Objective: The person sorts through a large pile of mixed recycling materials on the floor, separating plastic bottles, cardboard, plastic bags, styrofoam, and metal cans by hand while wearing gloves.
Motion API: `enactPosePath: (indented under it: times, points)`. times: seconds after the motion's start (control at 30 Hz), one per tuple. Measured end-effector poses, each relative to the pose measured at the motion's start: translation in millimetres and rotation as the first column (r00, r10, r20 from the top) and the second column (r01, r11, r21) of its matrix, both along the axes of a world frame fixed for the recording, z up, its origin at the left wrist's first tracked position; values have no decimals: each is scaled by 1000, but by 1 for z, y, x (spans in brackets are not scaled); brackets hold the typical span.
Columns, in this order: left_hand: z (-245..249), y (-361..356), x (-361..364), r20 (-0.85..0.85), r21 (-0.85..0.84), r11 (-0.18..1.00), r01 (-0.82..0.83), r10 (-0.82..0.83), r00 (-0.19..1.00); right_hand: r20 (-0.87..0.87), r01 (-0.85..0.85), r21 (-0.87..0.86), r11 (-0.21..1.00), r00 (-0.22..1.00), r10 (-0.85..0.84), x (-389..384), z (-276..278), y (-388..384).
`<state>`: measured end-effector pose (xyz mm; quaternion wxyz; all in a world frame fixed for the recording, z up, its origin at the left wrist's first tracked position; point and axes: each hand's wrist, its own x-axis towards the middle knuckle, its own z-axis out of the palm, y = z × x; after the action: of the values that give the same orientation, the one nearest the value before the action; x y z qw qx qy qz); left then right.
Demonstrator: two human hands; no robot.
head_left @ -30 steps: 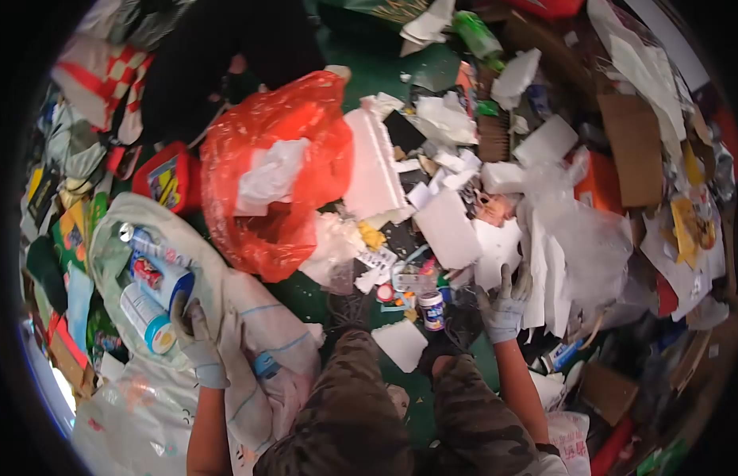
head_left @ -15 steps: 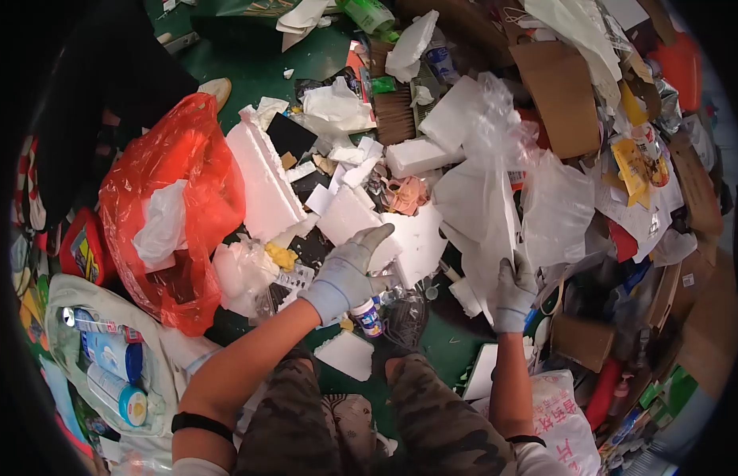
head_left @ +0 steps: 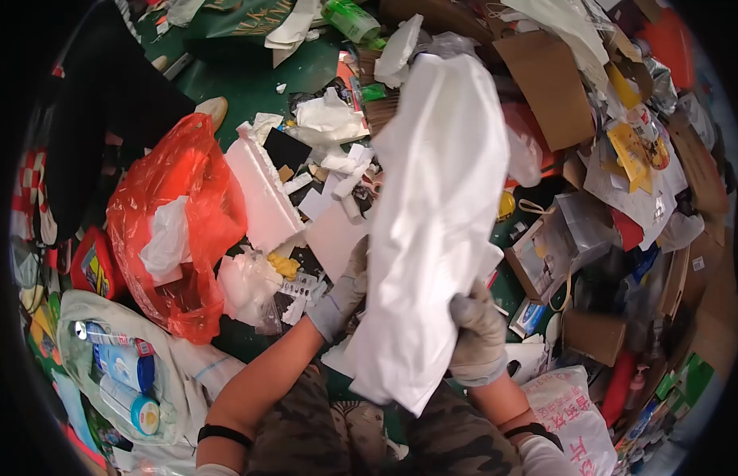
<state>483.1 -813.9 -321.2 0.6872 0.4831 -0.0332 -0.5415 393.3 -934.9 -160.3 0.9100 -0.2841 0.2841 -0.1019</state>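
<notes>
A long, creased white foam sheet (head_left: 436, 198) hangs in front of me, its lower corner near my knees. My right hand (head_left: 478, 337), in a grey-white glove, is closed on the sheet's right edge, with the thumb on the near side. My left hand (head_left: 341, 301), gloved too, is at the sheet's left edge, its fingers partly hidden behind it. Beyond the left hand lies a flat white foam board (head_left: 337, 238). A thicker foam slab (head_left: 262, 190) leans beside the red plastic bag (head_left: 178, 230).
Mixed waste covers the green floor (head_left: 242, 71). At left, a pale bag (head_left: 178, 381) holds cans and bottles. Cardboard (head_left: 543, 87) and a clear-windowed box (head_left: 543, 254) lie at right. A green bottle (head_left: 351, 20) is at the top. Another person's shoe (head_left: 214, 113) stands near the red bag.
My right hand has lifted the white sheet and brought it left, in front of the foam pieces. My left hand has shifted slightly right, to the sheet's edge.
</notes>
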Motion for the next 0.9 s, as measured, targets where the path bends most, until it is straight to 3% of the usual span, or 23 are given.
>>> enactPosePath:
  times: [0.07, 0.1, 0.17, 0.33, 0.43, 0.47, 0.6, 0.63, 0.67, 0.7, 0.73, 0.77, 0.8, 0.83, 0.87, 0.9]
  points:
    - [-6, 14, 7, -93, -32, 999, 28, -31, 995, 20, -274, 238, 932, 961, 277, 6, 2, 14]
    - [-8, 20, 9, -121, -36, 999, 39, -43, 992, 126, -371, 314, 874, 929, 349, 3, -10, 23]
    - [-8, 35, 14, -179, -35, 998, 46, -52, 982, 124, -500, 354, 790, 862, 491, 15, -8, 40]
    - [-5, 46, 23, -254, -5, 998, -70, 67, 965, 309, -536, 580, 614, 842, 443, 22, -18, 64]
    - [-7, 56, 35, -301, 13, 977, -214, 208, 931, 316, -550, 610, 570, 829, 462, 16, -22, 66]
    - [-9, 61, 41, -312, 19, 963, -270, 262, 913, 224, -506, 623, 597, 847, 483, 15, -19, 65]
    - [-10, 90, 79, -281, 22, 879, -476, 463, 841, 247, -606, 173, 777, 790, 561, 27, -29, 31]
    - [-16, 105, 90, -197, -18, 866, -500, 487, 851, 115, -504, 73, 861, 861, 495, 33, -26, 17]
    - [-37, 123, 100, 19, -142, 875, -463, 470, 882, 226, -421, -123, 899, 870, 439, 50, -32, -7]
    - [11, 114, 115, -269, 110, 746, -657, 658, 703, 359, -254, -67, 965, 896, 261, 64, -61, -18]
    - [23, 124, 124, -281, 133, 727, -674, 680, 678, 257, -208, -213, 955, 931, 260, 74, -95, -43]
    - [28, 138, 135, -293, 156, 705, -692, 702, 649, 4, -264, -511, 818, 951, 310, 80, -132, -64]
    - [30, 148, 147, -248, 158, 667, -728, 741, 625, -234, -377, -772, 511, 917, 323, 79, -179, -80]
    - [31, 157, 159, -202, 156, 628, -762, 776, 598, -530, -546, -838, -11, 809, 255, 82, -208, -92]
    - [32, 162, 167, -156, 155, 588, -794, 808, 568, -727, -617, -604, -504, 686, 31, 85, -227, -100]
    - [34, 161, 171, -105, 179, 519, -836, 855, 509, -744, -624, -551, -554, 668, -11, 87, -235, -102]
